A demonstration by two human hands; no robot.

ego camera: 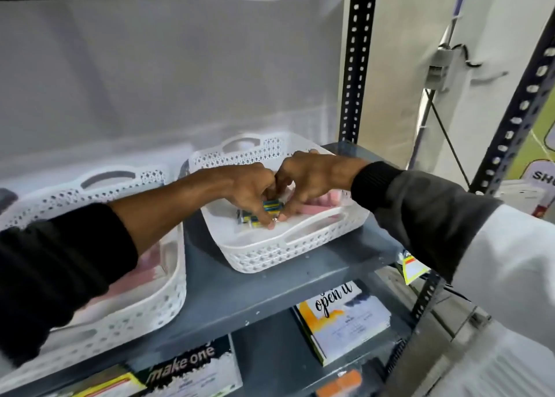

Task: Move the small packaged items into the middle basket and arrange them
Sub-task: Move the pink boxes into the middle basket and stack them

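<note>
Reaching from the head view into the right-hand white basket (288,246), both hands are meeting over a small cluster of packets (271,206) with blue and yellow stripes. The left hand (246,192) is curling its fingers down around the packets from the left, and the right hand (309,180) is closing on them from the right, fingertips nearly touching the left's. Both are pinching at the packets, though whether either is truly gripping or only nudging them I cannot tell, since the fingers are covering most of the stack. More packets are lying just left of the held ones on the basket floor, and something pink (312,204) is sitting behind the right hand in the same basket.

A second basket (156,282) is standing to the left on the same grey shelf (240,285), under the left forearm, holding pale pink things that are blurred. If that one is the middle basket, which is only a guess, the packets are not yet in it.

Risks from here: the packets are small and loosely stacked, so lifting them between two hands could be spilling some back, or onto the shelf between the baskets. The left sleeve is passing low over the left basket's rim and could be dragging it. Cards (342,315) are lying on the shelf below, where a dropped packet might land.
</note>
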